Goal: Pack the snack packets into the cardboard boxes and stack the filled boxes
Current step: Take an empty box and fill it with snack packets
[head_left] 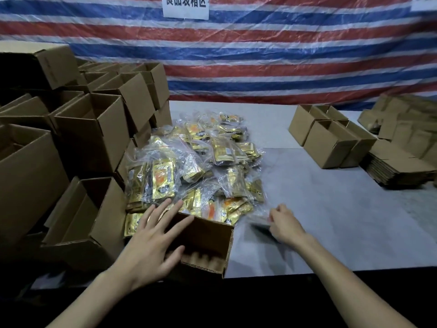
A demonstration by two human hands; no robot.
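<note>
Left hand (149, 245) flat on the open cardboard box (208, 235), right hand (286, 224) around a blurred packet (259, 223).

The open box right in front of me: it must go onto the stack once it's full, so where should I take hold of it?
Probably by the right wall of the box, coming from the right across the bare table, fingers hooked over the open top rim. The packets crowd its far side, and the left hand lies over its left rim.
</note>
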